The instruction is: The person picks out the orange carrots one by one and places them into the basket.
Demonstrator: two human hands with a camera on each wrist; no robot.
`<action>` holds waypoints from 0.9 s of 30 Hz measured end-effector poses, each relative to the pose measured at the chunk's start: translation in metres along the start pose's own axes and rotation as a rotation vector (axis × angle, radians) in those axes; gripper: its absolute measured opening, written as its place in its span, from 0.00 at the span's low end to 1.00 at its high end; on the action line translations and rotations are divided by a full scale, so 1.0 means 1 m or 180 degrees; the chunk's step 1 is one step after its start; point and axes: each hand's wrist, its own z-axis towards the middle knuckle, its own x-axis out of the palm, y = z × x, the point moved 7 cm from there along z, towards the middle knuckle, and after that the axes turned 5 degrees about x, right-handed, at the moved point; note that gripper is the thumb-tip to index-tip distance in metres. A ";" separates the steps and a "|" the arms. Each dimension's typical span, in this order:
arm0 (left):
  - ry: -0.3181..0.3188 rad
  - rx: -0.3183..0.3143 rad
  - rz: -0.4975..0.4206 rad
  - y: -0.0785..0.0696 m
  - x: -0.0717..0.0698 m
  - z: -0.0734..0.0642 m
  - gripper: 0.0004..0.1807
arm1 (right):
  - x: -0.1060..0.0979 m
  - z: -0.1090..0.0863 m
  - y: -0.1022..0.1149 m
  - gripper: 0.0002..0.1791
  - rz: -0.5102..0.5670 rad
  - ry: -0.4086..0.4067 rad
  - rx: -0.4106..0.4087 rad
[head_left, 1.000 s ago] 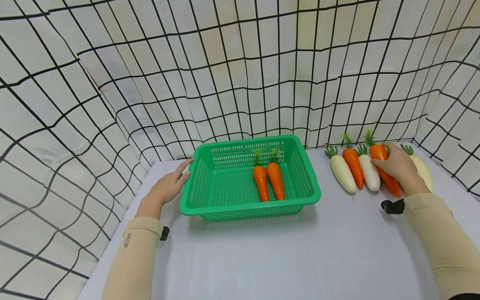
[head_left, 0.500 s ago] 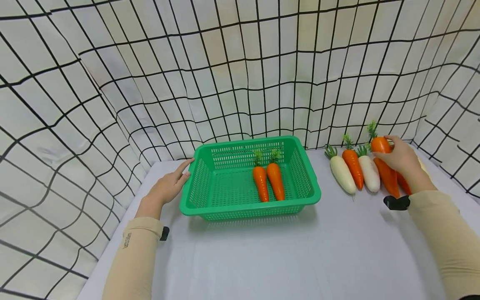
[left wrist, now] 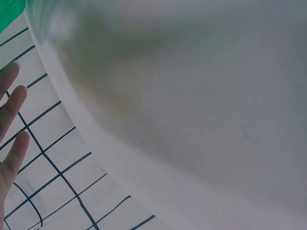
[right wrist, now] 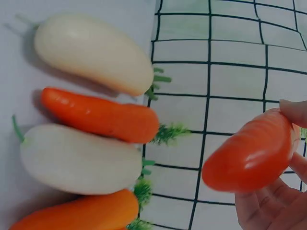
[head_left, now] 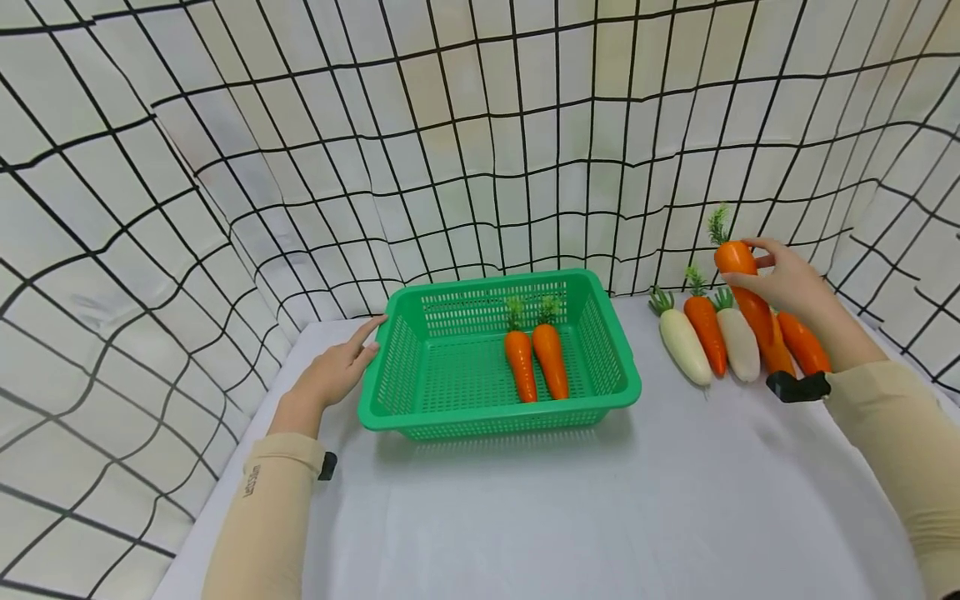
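My right hand (head_left: 787,283) pinches a carrot (head_left: 738,267) near its leafy top and holds it raised over the row of vegetables. In the right wrist view the held carrot (right wrist: 252,155) points its tapered end toward the camera, thumb and fingers at its thick end. My left hand (head_left: 337,375) lies with fingers extended at the left rim of the green basket (head_left: 495,419). Only the fingertips (left wrist: 18,96) of that hand show in the left wrist view. Inside the basket, a carrot (head_left: 521,367) and another carrot (head_left: 551,358) lie side by side on the right.
On the right side of the table (head_left: 525,517) lie a white radish (head_left: 685,346), a carrot (head_left: 706,323), another white radish (head_left: 738,346) and more carrots (head_left: 804,343), partly behind the right hand. A white cloth with black grid lines (head_left: 525,125) stands behind the table.
My right hand has lifted a carrot out of the row, up and a little to the left. The left hand and the basket have stayed in place.
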 end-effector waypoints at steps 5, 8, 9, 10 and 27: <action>-0.0011 0.0023 0.0002 -0.001 -0.001 -0.001 0.34 | 0.003 0.004 0.027 0.52 0.0241 0.0129 -0.0077; -0.0010 0.0028 0.0021 -0.001 -0.001 -0.002 0.33 | 0.008 0.007 0.045 0.52 0.0427 0.0260 -0.0118; -0.0008 0.0025 0.0029 -0.001 -0.001 -0.003 0.33 | 0.010 0.007 0.051 0.52 0.0516 0.0319 -0.0135; -0.0010 0.0024 0.0031 -0.001 -0.001 -0.003 0.33 | 0.012 0.008 0.057 0.52 0.0582 0.0367 -0.0150; -0.0018 0.0005 0.0010 -0.001 -0.001 -0.001 0.33 | 0.043 0.017 0.124 0.47 0.0892 0.0681 -0.0385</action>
